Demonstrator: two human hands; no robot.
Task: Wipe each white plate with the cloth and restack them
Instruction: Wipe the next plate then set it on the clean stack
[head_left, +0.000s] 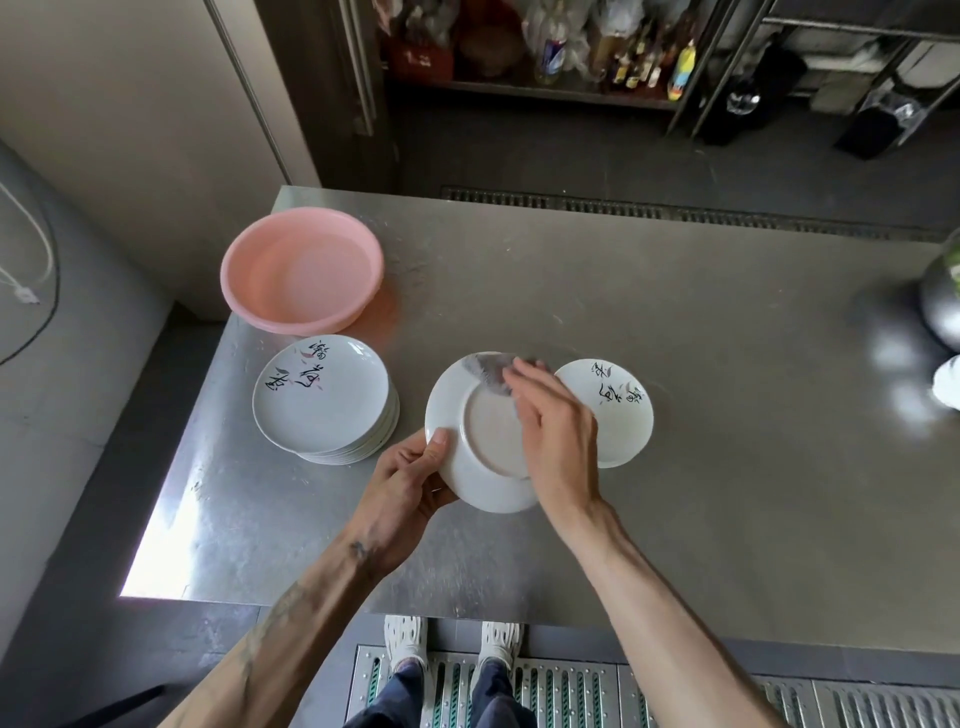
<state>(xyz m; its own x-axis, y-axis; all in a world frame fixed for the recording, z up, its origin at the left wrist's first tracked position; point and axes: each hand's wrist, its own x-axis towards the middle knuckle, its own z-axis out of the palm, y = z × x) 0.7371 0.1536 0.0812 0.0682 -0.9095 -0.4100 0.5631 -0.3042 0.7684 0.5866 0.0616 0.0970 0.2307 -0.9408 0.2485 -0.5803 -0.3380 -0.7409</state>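
Step in hand: wiping the underside of one white plate (483, 436), held tilted above the tabletop (727, 364) with its foot ring facing up. The left hand (410, 483) grips the near-left rim, thumb clamped on the underside and the other fingers (434, 488) curled beneath. The right hand (556, 431) lies across the plate, its fingers (524, 384) nearly straight and close together, pressing the grey cloth (485, 374) onto the far rim; the thumb is hidden. A tall stack of plates (322, 400) stands left of the left fingers, apart from them. A shorter stack (621, 415) lies just right of the right fingers, partly hidden by that hand. By height, the shorter stack is probably the wiped one, though this cannot be confirmed. A pink basin (234, 291) sits beyond the tall stack. Recommendation: sweep the cloth round the full rim and inside the foot ring, turning the plate with the left grip. Moderate pressure is advised, since the plate is supported at one edge only and glazed ware will likely slip if wet.
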